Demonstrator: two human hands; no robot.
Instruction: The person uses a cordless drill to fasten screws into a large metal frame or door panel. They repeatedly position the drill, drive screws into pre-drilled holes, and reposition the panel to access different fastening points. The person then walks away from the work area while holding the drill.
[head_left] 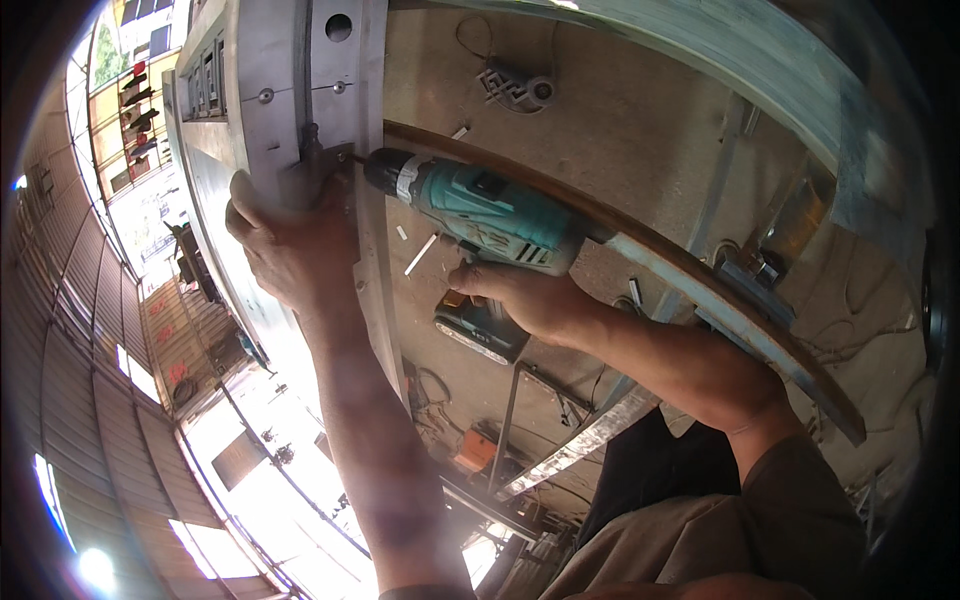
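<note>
My right hand (pixel 515 295) is closed round the handle of a teal cordless drill (pixel 500 210), which has a black chuck and a battery at its base. The thin bit points left and meets a small dark metal piece (pixel 325 160) on a grey metal frame (pixel 270 60). My left hand (pixel 300 240) is wrapped over that frame's edge, its fingers pressing the dark piece against it just left of the chuck. The contact point of the bit is partly in shadow. Two screw heads and a round hole show in the frame above.
A curved metal bar (pixel 700 275) runs behind the drill toward the right. On the concrete floor (pixel 620 110) lie a patterned metal part (pixel 515 88), cables and an orange tool (pixel 480 450). A slanting metal strip (pixel 580 445) stands near my legs.
</note>
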